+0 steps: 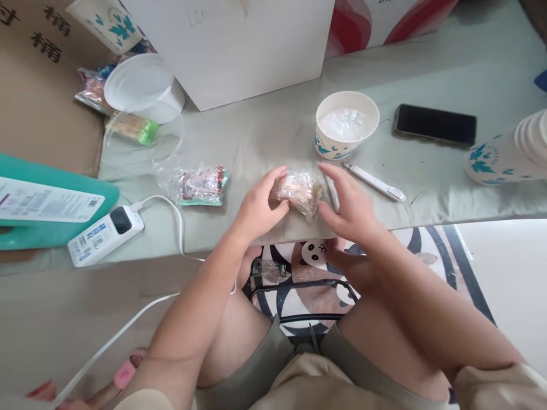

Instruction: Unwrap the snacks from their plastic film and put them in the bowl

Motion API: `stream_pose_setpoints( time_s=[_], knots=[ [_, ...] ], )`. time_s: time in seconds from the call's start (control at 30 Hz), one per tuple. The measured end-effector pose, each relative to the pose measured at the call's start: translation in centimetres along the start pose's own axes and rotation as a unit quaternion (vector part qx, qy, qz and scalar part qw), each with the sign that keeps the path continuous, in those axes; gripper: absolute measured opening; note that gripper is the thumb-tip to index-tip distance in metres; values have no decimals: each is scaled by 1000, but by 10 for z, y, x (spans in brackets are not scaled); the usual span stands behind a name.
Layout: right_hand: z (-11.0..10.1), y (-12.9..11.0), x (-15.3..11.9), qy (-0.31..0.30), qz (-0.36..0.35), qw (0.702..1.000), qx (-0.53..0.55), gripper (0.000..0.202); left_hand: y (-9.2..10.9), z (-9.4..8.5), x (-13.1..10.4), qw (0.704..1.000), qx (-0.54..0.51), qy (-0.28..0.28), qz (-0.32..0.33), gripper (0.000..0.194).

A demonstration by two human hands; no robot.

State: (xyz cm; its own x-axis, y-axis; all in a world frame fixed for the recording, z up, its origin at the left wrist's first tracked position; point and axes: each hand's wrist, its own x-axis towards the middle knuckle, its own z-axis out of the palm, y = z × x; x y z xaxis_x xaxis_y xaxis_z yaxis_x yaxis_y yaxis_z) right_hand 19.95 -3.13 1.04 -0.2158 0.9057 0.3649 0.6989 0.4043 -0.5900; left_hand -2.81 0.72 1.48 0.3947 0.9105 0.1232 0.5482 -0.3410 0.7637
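A small bundle wrapped in clear plastic (pixel 299 192), brownish inside, lies on the cloth-covered table near its front edge. Curled around its left end is my left hand (pixel 258 208), thumb and fingertips against the wrap. My right hand (pixel 352 202) is at the other end, thumb and forefinger spread apart, the thumb close to or touching the wrap. A thin pale strip shows between those fingers; I cannot make out what it is. Just behind stands a paper cup (pixel 335 147) with clear plastic inside. A white utility knife (pixel 376 182) lies right of my right hand.
On the left are a red-and-green plastic-wrapped packet (pixel 203 185), a power strip (pixel 105 236) with a white cable, a teal jug (pixel 106 193) and a clear plastic tub (pixel 147 85). A white box (pixel 256 51) stands behind. A phone (pixel 435 124) and stacked paper cups (pixel 508 151) are right.
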Motion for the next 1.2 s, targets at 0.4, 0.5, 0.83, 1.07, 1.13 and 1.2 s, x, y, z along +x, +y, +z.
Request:
stream_pose_setpoints(
  time_s=[0.4,0.5,0.83,1.07,1.13,1.2],
  knots=[
    [-2,-22,29,22,146,989,3,17,-15,-16,1,968,-110,179,-140,11],
    [-9,-10,19,60,174,983,-10,12,-22,-22,-1,962,-107,181,-172,16],
    [-29,23,6,143,188,962,-138,39,-29,-28,-3,971,103,166,-136,46],
    [-14,8,11,79,132,985,-77,37,-16,-19,11,989,95,102,-59,17],
    [-4,12,11,23,140,987,-78,54,-13,-18,12,991,80,101,-34,13],
    [1,16,11,-7,159,984,-79,64,-11,-18,11,990,62,128,2,15]
  ],
)
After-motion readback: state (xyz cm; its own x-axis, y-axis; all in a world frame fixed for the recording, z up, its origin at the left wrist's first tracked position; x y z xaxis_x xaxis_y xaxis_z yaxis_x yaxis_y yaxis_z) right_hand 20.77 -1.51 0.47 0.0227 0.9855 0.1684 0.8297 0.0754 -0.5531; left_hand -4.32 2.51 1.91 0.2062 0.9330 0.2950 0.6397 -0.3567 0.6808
